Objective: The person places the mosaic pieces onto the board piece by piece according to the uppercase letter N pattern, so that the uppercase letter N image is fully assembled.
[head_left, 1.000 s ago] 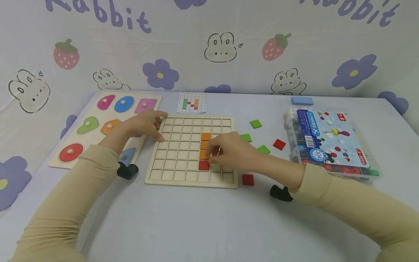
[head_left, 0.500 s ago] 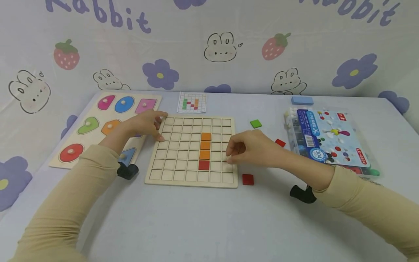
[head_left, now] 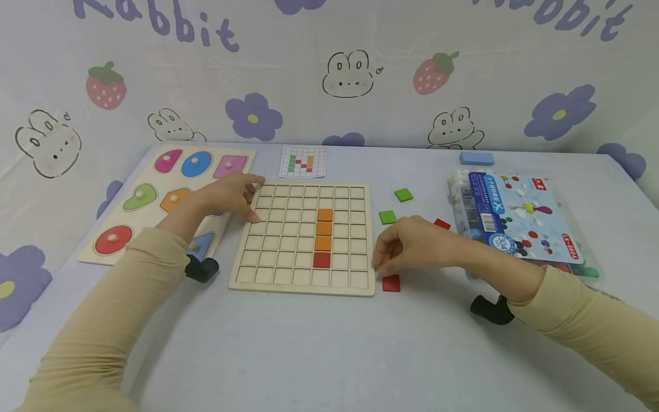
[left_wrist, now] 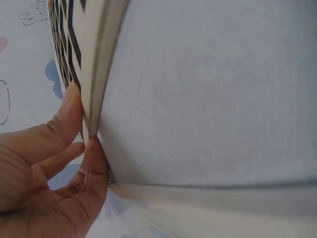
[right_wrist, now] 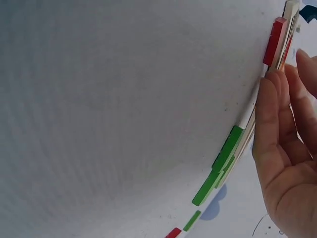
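The wooden grid board [head_left: 278,243] lies flat on the table, with three orange tiles [head_left: 324,229] and a red tile [head_left: 321,260] in one column. My left hand [head_left: 230,196] rests at the board's left edge, thumb on the rim and index finger at the far corner. Just right of the board, my right hand [head_left: 412,246] hovers with bent fingers, nothing visible held. Its fingertips are close to a loose red tile [head_left: 391,284]. Two green tiles, one far [head_left: 404,195] and one nearer [head_left: 388,217], lie beyond. Another red tile [head_left: 442,224] is partly covered by the right hand.
A pattern card [head_left: 302,161] lies behind the board. At the left is a wooden shape puzzle [head_left: 139,220] under my left forearm. A clear plastic box [head_left: 522,220] of coloured balls stands right, with a blue block [head_left: 476,158] behind it.
My right hand has left the orange and red column and moved right, off the board, toward the loose red tile. The left hand has stayed at the board's edge.
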Available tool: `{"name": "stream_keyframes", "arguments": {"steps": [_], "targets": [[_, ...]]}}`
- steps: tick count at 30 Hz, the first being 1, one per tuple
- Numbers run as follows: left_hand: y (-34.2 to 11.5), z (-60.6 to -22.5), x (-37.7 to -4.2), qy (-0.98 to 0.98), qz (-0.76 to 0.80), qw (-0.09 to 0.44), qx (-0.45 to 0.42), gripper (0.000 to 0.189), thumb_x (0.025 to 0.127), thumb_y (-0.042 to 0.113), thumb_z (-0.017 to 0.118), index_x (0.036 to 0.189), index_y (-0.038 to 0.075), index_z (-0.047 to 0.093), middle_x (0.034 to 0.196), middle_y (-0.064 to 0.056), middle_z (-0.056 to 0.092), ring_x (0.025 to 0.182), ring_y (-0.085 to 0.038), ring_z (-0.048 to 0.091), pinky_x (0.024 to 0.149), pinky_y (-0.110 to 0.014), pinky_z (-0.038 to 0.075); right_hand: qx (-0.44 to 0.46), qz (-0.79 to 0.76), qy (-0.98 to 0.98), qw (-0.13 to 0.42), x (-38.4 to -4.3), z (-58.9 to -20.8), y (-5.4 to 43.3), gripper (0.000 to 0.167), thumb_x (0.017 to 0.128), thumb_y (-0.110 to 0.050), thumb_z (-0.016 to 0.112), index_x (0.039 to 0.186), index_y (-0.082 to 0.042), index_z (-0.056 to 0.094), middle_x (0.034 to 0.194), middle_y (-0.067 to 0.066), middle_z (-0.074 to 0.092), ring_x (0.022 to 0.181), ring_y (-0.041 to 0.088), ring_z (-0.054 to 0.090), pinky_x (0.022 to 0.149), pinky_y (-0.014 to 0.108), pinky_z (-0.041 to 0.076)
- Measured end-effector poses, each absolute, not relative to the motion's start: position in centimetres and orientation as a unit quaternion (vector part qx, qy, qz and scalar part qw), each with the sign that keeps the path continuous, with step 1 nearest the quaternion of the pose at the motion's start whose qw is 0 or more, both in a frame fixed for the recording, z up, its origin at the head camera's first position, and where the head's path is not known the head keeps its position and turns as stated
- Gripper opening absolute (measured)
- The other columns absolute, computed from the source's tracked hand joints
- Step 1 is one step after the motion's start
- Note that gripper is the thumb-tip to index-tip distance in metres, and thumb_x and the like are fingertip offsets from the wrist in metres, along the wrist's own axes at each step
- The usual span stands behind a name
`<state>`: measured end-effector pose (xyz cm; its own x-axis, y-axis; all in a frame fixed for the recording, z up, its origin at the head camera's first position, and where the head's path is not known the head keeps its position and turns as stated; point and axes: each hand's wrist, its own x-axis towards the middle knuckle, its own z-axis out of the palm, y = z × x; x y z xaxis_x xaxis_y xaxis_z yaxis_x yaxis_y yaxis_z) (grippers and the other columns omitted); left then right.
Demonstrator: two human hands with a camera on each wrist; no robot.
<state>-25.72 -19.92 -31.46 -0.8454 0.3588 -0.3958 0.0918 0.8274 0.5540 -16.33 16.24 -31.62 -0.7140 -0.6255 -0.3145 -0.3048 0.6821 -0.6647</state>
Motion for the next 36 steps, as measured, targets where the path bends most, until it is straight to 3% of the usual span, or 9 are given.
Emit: {"name": "stream_keyframes", "arguments": {"steps": [13, 36], "targets": [[-19.82, -31.51, -25.78, 0.924, 0.265, 0.245, 0.124, 0.091, 0.08, 0.005, 0.079, 0.155, 0.003, 0.027, 0.146, -0.028, 0.042, 0.118, -0.032, 0.047, 0.11, -0.052, 0.039, -0.294, -0.278, 0.857, 0.32, -16.31, -31.67, 16.78, 0.027, 0.072, -0.008, 0.086, 0.094, -0.019, 0.075, 0.085, 0.001, 0.065, 0.082, 0.016, 0.059, 0.074, 0.025, 0.054], [-19.82, -31.6, -25.82, 0.925, 0.264, 0.243, 0.121, 0.091, 0.081, 0.005, 0.079, 0.155, 0.003, 0.027, 0.145, -0.027, 0.042, 0.118, -0.032, 0.046, 0.11, -0.051, 0.039, -0.309, -0.256, 0.856, 0.326, -16.42, -31.77, 16.45, 0.029, 0.071, -0.006, 0.086, 0.092, -0.016, 0.068, 0.082, 0.001, 0.063, 0.078, 0.014, 0.058, 0.07, 0.026, 0.052]]}}
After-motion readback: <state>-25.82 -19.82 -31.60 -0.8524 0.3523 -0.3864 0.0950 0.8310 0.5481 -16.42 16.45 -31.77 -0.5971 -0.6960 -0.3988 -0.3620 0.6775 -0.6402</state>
